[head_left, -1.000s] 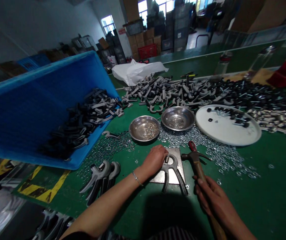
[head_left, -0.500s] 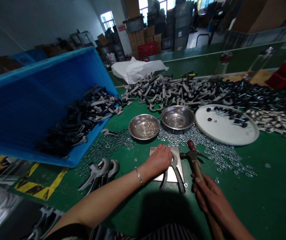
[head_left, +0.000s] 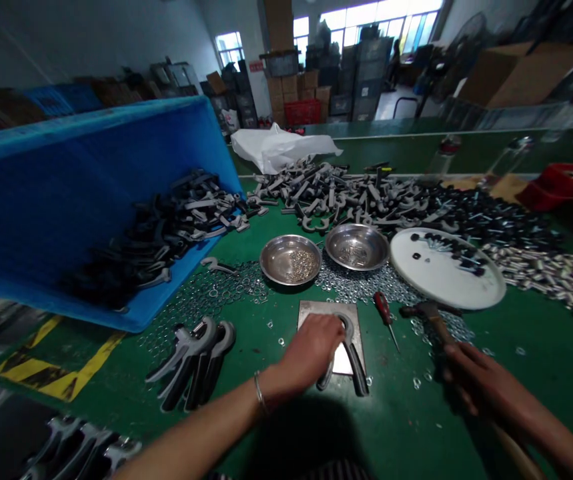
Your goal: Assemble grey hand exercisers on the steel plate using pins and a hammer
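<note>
Dim interior, glaring windows point(head_left: 363, 20), bowed edges, blurred right hand point(head_left: 486, 380)

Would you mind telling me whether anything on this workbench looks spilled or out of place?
Loose steel washers lie spilled across the green bench around a steel bowl instead of inside it, with strays near the steel plate under the left hand.

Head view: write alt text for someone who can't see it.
A left hand presses a grey-and-black hand-grip trainer onto a steel plate on a green workbench, while the right hand grips a wooden-handled hammer. Steel bowls of washers and a tilted blue crate of parts lie beyond.
</note>
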### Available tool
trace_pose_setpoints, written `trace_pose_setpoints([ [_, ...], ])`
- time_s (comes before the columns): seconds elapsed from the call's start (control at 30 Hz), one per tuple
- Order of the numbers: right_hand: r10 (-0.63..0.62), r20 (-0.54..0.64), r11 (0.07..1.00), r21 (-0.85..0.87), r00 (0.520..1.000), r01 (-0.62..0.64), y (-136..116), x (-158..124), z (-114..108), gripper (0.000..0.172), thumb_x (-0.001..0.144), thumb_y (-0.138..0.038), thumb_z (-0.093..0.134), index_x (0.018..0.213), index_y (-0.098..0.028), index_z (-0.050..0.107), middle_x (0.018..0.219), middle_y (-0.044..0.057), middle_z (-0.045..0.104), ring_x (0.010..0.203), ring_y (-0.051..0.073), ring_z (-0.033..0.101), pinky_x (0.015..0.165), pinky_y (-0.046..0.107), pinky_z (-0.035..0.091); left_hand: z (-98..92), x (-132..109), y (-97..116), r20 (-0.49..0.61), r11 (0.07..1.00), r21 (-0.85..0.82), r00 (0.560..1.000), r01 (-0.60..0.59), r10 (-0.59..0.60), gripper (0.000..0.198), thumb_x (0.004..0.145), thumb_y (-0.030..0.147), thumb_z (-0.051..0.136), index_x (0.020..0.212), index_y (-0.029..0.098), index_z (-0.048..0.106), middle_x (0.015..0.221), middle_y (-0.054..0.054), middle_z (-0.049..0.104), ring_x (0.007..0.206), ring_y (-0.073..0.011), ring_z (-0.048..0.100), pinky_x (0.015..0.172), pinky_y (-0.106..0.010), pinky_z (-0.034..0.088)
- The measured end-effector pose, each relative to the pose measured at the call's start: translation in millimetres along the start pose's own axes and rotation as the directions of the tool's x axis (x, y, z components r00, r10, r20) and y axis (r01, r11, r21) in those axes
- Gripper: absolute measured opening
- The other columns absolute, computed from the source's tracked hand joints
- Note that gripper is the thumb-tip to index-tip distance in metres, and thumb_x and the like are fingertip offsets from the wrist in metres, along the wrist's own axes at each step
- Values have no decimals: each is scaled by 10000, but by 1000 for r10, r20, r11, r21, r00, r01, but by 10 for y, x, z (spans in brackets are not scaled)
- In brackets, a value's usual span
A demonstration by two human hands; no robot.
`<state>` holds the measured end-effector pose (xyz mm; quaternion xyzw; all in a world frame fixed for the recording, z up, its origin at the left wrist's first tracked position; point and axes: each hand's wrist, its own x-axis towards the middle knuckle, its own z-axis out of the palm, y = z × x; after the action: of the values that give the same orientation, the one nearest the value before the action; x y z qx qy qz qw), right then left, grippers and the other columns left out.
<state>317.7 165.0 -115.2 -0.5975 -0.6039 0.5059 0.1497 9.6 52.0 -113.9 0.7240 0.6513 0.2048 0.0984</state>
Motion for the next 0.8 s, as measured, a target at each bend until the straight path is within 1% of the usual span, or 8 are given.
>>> trace_pose_setpoints([
  [0.03,-102,-56,966,-244,993,85,-52,94,-67,298,874,-505,525,845,-223,616,696,129,666,520,251,600,484,394,487,123,-101,59,-25,999,21,999,-40,41,171,990,249,494,974,154,636,1131,-91,671,1091,-228,600,983,-402,458],
  [0.13,-481,-7,592,-739,876,320,-304,319,54,305,918,-440,443,918,-187,616,916,210,687,851,350,668,762,480,504,480,-308,157,-96,981,171,990,-87,104,180,976,167,456,968,129,633,1327,-135,586,1310,-292,480,1106,-490,350],
  [0.23,-467,129,448,-818,875,360,-531,485,474,292,960,-430,430,933,-185,586,948,182,703,848,324,691,706,404,493,593,-378,106,-77,949,297,988,-104,133,223,966,108,406,973,105,629,1364,-169,558,1366,-318,429,1117,-528,314],
  [0.37,-375,163,445,-832,913,331,-690,651,775,154,921,-343,541,913,-190,547,831,145,719,729,290,710,596,329,455,408,-425,-33,-49,927,337,980,-166,194,240,989,129,397,1020,99,633,1350,-147,583,1363,-298,443,1118,-498,316],
  [0.43,-413,140,546,-753,900,368,-790,661,779,155,907,-346,559,933,-200,515,798,123,715,713,278,705,606,330,469,323,-448,-60,-47,929,321,977,-184,209,246,999,143,395,1031,111,636,1360,-128,584,1360,-278,451,1121,-478,316],
  [0.57,-469,128,878,-39,874,477,-1028,506,938,232,939,-473,525,987,-251,475,823,59,735,695,235,710,668,349,542,297,-440,-32,-25,955,265,989,-136,148,250,997,150,402,1024,134,649,1366,-113,586,1351,-260,458,1095,-459,337],
  [0.67,-443,111,881,238,890,409,-1069,390,1250,259,945,-515,527,987,-269,455,813,42,745,665,223,714,664,360,569,311,-403,-12,8,970,220,995,-102,103,252,996,157,404,1035,142,653,1365,-101,589,1350,-245,453,1095,-459,332],
  [0.8,-423,46,888,219,905,404,-946,358,1494,263,947,-509,535,997,-266,449,867,64,753,730,243,731,728,388,578,277,-373,-11,57,979,175,994,-104,95,266,1005,170,390,1059,140,649,1381,-103,575,1348,-243,447,1096,-466,325],
])
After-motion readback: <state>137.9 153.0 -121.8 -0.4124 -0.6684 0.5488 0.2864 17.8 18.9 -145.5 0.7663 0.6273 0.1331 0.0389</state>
